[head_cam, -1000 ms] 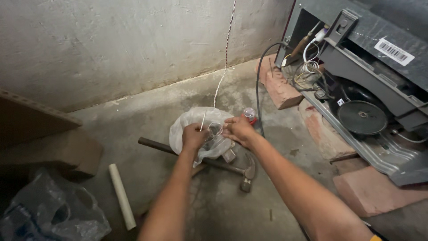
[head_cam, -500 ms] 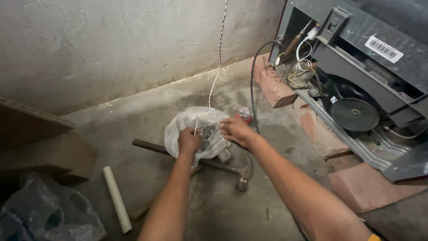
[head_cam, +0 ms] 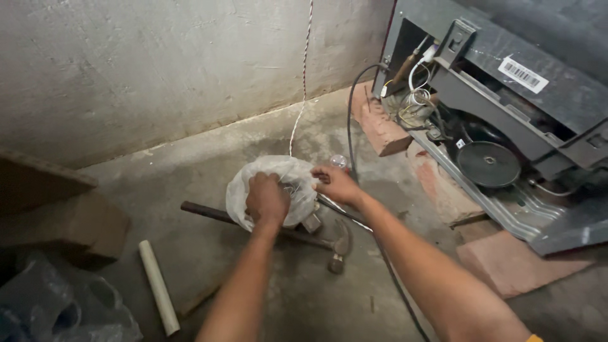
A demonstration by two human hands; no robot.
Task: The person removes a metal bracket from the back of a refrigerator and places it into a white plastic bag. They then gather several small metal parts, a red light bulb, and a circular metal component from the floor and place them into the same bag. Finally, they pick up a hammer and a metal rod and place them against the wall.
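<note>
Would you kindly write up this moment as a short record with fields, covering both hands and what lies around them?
Setting: bare concrete floor beside a grey plastered wall
Left hand: closed on the crumpled clear plastic bag, from above
Right hand: fingers at the bag's right edge; what they pinch is hidden
Under the bag: steel claw hammer with dark handle, lying flat
Left of arms: short white plastic pipe on the floor
Right side: grey appliance with its open rear compartment, propped on reddish bricks
Cords: twisted red-and-white cord hanging down the wall
</note>
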